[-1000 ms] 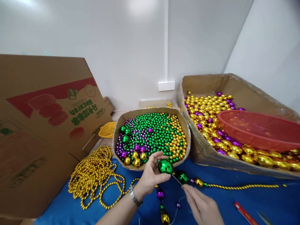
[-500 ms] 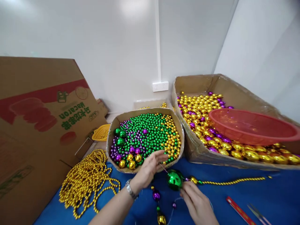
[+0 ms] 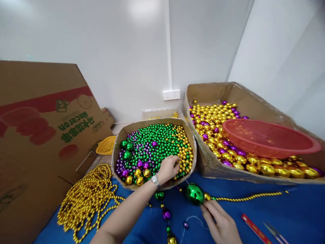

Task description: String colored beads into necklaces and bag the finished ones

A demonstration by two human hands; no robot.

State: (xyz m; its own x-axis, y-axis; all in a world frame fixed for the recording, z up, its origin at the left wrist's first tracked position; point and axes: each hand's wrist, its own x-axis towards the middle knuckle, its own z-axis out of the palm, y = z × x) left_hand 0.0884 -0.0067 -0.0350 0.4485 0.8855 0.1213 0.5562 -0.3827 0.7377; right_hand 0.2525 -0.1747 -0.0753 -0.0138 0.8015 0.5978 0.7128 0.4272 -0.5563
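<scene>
At the bottom centre right of the frame, your right hand (image 3: 221, 221) pinches the lower edge of a large green bead (image 3: 195, 194) above a blue cloth (image 3: 299, 211). A thin line (image 3: 186, 180) runs from it to your left hand (image 3: 167, 169), curled over a central cardboard box (image 3: 194, 145) of small beads (image 3: 162, 135); whether those fingers grip anything, you can't tell.

We've a lg cardbd box (image 3: 38, 169) at L, socket (image 3: 171, 95) on back wall (image 3: 122, 51), red strip (image 3: 256, 228) nr tweezers (image 3: 273, 230).
</scene>
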